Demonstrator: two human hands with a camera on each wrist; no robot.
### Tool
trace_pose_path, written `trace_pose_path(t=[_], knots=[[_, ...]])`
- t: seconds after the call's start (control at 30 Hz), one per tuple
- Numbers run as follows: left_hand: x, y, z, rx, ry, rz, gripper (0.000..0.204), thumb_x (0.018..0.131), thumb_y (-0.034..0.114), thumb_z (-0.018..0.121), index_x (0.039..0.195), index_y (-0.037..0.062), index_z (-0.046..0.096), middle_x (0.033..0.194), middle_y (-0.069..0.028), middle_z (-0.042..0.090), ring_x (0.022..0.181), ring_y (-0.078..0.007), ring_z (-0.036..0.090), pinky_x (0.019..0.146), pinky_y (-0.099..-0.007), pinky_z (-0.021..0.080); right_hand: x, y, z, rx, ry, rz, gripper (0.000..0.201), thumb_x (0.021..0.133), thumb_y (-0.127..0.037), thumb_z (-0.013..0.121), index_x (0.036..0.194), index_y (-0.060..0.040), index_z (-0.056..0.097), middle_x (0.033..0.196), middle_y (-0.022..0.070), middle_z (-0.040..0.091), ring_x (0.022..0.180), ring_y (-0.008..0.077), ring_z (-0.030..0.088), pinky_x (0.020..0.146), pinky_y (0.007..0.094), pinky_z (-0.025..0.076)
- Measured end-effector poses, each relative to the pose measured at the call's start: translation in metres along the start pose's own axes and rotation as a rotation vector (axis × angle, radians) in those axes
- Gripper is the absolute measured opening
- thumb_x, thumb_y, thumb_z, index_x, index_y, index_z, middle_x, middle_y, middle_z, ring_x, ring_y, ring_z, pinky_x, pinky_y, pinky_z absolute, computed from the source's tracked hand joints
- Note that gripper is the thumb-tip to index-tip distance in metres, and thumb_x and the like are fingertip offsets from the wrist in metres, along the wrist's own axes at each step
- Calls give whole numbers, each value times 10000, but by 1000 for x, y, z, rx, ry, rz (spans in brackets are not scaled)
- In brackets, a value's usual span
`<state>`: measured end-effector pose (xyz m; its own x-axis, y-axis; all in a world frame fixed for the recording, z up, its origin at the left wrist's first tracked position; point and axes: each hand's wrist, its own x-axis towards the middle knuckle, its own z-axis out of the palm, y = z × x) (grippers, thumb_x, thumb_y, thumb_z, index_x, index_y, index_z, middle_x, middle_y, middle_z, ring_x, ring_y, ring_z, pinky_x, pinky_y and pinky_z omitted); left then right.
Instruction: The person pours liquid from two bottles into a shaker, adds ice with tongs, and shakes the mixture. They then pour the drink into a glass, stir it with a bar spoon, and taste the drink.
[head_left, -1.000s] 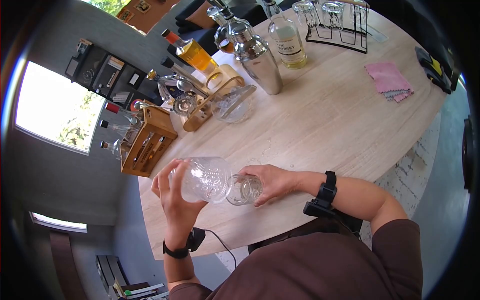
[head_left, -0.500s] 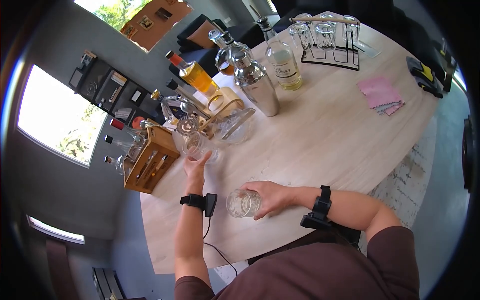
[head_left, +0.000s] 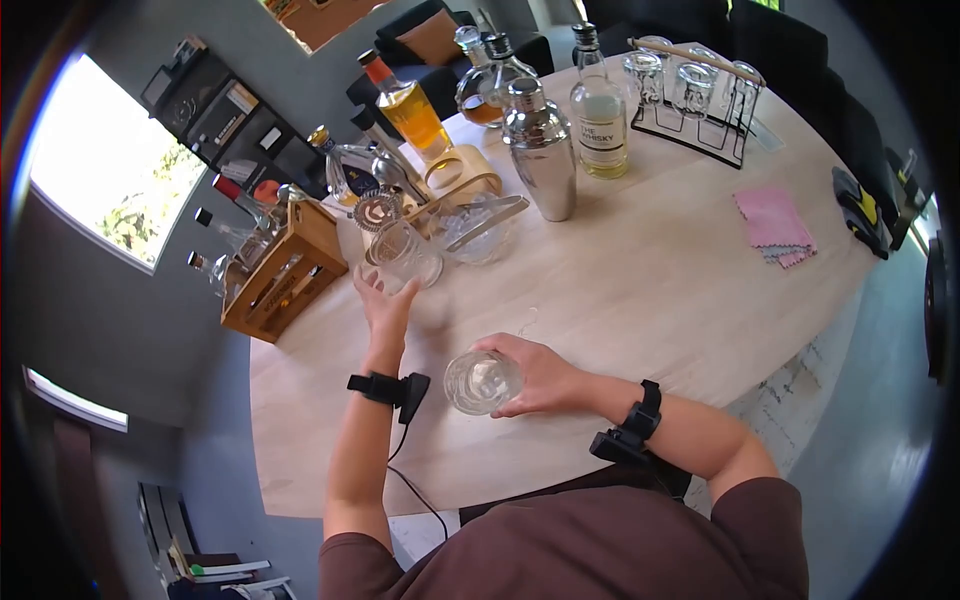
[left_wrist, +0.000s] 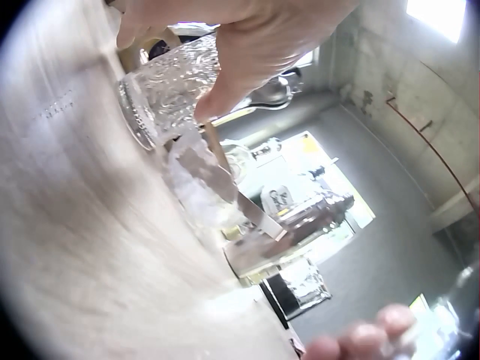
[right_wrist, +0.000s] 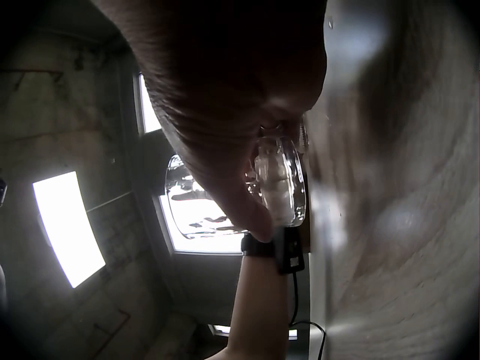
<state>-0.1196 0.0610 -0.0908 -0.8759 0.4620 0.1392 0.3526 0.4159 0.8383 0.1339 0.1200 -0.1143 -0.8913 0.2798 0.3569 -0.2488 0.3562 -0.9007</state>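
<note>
A textured glass mixing jar [head_left: 408, 254] stands on the table beside the ice bowl. My left hand [head_left: 384, 312] is just in front of it, thumb and fingers spread apart. In the left wrist view the thumb overlaps the side of the jar [left_wrist: 169, 94]. The right hand [head_left: 540, 376] grips a clear drinking glass [head_left: 480, 382] near the table's front edge, its fingers partly hidden behind the glass. From the right wrist view, the thumb lies along that glass [right_wrist: 281, 187].
Behind the jar are an ice bowl [head_left: 478, 240] with tongs across it, a wooden bar-tool stand [head_left: 465, 180] and a steel shaker [head_left: 542, 165]. A wooden bottle crate [head_left: 285, 275] stands left, a whisky bottle [head_left: 602, 125] behind. Farther right are a glass rack [head_left: 690, 145] and pink cloth [head_left: 775, 225].
My left hand has carried the mixing jar from above the drinking glass to beside the ice bowl, set it upright and loosened its fingers. The right hand keeps holding the drinking glass.
</note>
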Motion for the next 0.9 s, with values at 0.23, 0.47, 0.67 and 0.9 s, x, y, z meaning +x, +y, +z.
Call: trace_pose_path(t=[0.23, 0.47, 0.67, 0.9], knots=[[-51, -19, -47, -803, -568, -361, 285, 909, 117, 615, 1170, 22, 552, 929, -41, 637, 852, -163, 651, 773, -279, 543, 4, -20, -11, -32, -2, -123, 778, 590, -47, 812, 1302, -81, 498, 1289, 126, 535, 1229, 274, 514, 1055, 360, 404], [-53, -68, -38, -1360, -456, -617, 252, 871, 90, 666, 1099, 18, 584, 896, -50, 620, 844, -159, 632, 740, -280, 554, 6, -44, -14, -61, 21, -115, 745, 627, -91, 850, 1293, -72, 518, 1298, 118, 549, 1210, 267, 532, 1025, 360, 434], [-48, -63, -37, -1260, -580, -453, 203, 917, 70, 590, 1106, 15, 538, 920, -42, 610, 875, -134, 619, 777, -257, 544, 14, -58, -17, -182, 47, -175, 701, 658, -177, 873, 1257, -34, 539, 1246, 142, 584, 1179, 288, 556, 991, 384, 462], [-42, -65, -34, -1166, -662, -452, 172, 922, 99, 610, 1075, 34, 564, 914, -32, 608, 857, -127, 626, 760, -251, 548, 26, -61, -14, -166, 20, -148, 798, 614, -131, 889, 1283, -23, 468, 1231, 141, 584, 1179, 272, 553, 1001, 380, 447]])
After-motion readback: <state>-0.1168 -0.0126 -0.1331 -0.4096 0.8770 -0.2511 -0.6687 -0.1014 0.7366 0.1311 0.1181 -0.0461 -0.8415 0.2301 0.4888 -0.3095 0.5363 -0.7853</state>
